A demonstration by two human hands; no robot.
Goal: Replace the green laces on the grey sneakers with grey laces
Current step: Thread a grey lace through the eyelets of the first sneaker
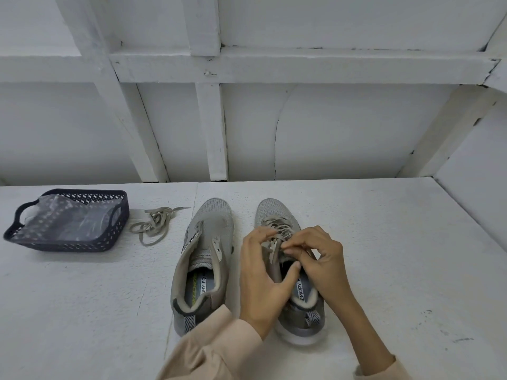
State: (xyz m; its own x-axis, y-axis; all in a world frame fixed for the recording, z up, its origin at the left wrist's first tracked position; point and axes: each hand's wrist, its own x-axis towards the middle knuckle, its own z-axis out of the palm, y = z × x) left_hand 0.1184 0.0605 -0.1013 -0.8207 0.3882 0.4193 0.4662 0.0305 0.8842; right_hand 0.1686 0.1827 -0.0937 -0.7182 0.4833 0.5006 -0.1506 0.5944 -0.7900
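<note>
Two grey sneakers stand side by side on the white table, toes pointing away from me. The left sneaker (pixel 208 242) has no lace in its eyelets. The right sneaker (pixel 277 212) carries a lace (pixel 279 227) threaded across its upper eyelets. My left hand (pixel 263 278) grips the right sneaker's tongue and collar, thumb inside the opening. My right hand (pixel 315 259) pinches the lace near the top eyelets. A loose lace (pixel 155 223) lies in a tangle left of the sneakers; its colour reads greyish-olive.
A dark perforated basket (pixel 109 237) with a clear plastic bag inside sits at the table's left. A white panelled wall (pixel 247 119) rises right behind the table's far edge.
</note>
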